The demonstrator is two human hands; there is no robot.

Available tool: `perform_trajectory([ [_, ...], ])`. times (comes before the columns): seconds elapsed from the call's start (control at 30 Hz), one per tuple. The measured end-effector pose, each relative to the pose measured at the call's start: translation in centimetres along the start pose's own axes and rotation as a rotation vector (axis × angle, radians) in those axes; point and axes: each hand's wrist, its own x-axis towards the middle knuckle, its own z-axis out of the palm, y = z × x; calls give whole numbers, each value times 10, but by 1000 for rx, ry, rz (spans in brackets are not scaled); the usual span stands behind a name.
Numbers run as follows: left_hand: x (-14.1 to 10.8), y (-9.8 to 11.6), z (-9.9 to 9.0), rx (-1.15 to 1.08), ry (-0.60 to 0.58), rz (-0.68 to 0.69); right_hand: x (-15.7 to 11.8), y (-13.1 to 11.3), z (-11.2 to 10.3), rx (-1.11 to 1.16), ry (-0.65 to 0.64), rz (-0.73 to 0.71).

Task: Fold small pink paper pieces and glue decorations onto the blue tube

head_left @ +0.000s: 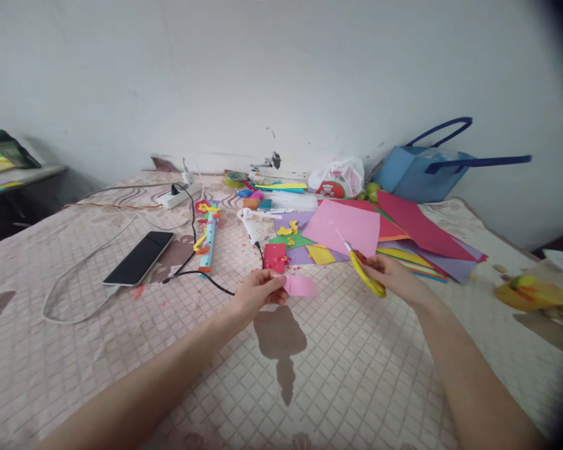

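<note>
Between the thumb and fingers of my left hand (261, 289) is a small strip of pink paper (301, 286), its free end pointing right. My right hand (394, 277) grips yellow-handled scissors (366, 275), with the blades pointing up and left, apart from the strip. Beyond the scissors lies a large pink paper sheet (344, 226) on other coloured sheets. A red paper piece (274, 256) with small scraps rests just behind my left hand. Farther back is a white glue gun (249, 226) with a black cord.
A phone (139, 257) on a white cable lies at left, near a decorated blue paper stick (208, 244). Behind them is a power strip (179, 196). A blue bag (420, 172) stands at the back right. A yellow-bottomed container (528, 294) sits at far right.
</note>
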Motion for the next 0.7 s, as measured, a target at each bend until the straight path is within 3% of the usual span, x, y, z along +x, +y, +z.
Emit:
perform_trajectory([
  [0.1, 3, 6, 8, -14, -14, 35, -5, -18, 8, 495, -119, 36],
  [0.27, 7, 19, 22, -29, -43, 65, -22, -53, 41, 631, -119, -35],
  [0.5, 11, 23, 19, -198, 58, 112, -56, -86, 72, 563, 266, -122],
  [0.53, 10, 22, 19, -209, 62, 113, -59, -89, 76, 558, 276, -120],
  [0.7, 4, 15, 23, -233, 85, 141, -65, -95, 94, 675, 80, -50],
])
